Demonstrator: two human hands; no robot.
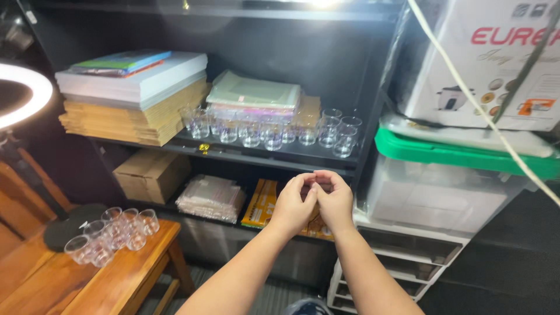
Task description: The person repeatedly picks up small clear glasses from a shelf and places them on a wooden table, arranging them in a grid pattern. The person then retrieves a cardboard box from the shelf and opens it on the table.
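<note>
Left hand [291, 204] and right hand [333, 201] meet, fingertips pinched together on something unclear, below shelved clear cups [274, 131].

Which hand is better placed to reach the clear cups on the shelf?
Probably right. Both hands meet fingertip to fingertip below the shelf, but the right hand sits nearer the clear cups at that end; the left hand is beside it, slightly farther left. Close call.

Black shelving [233, 153], wooden table [125, 271], glowing ring light [36, 93]
</note>
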